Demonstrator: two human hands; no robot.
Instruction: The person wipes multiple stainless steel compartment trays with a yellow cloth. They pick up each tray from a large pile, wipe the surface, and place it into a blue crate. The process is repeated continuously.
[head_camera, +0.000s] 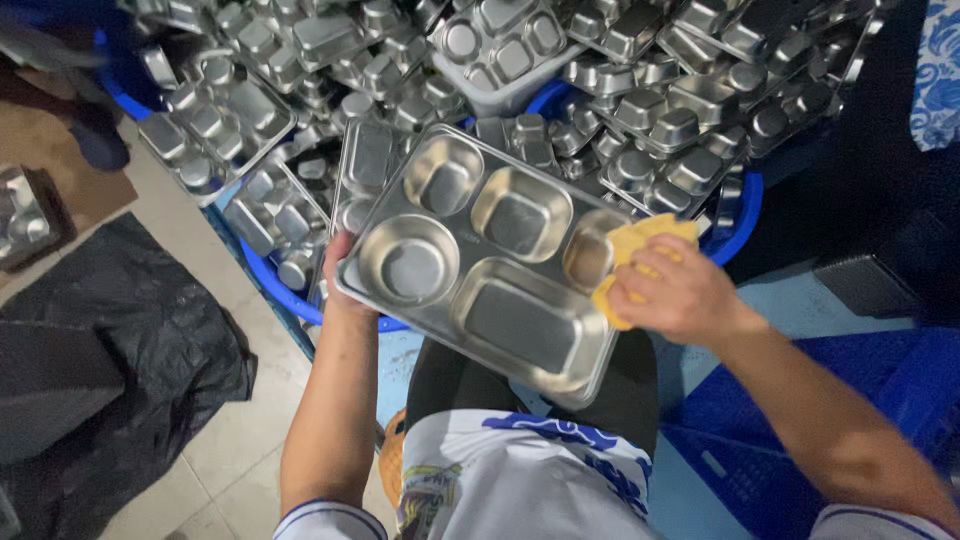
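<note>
Held over the person's lap, a shiny five-compartment steel meal tray (490, 262) is gripped at its near-left edge by the left hand (340, 270), while the right hand (680, 295) presses a yellow cloth (640, 245) on its right rim; behind, a heap of matching steel trays (640, 90) fills a blue tub (745, 215).

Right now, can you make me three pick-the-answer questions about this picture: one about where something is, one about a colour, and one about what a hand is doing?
1. Where is the cloth?
A. on the tray's right edge
B. on the floor
C. in the tub

2. What colour is the cloth?
A. green
B. yellow
C. black

3. What is the left hand doing?
A. hanging free
B. holding the tray
C. squeezing the cloth

Answers:
1 A, the right hand presses it there.
2 B, it shows yellow against the steel.
3 B, its grip is on the tray's left edge.
</note>
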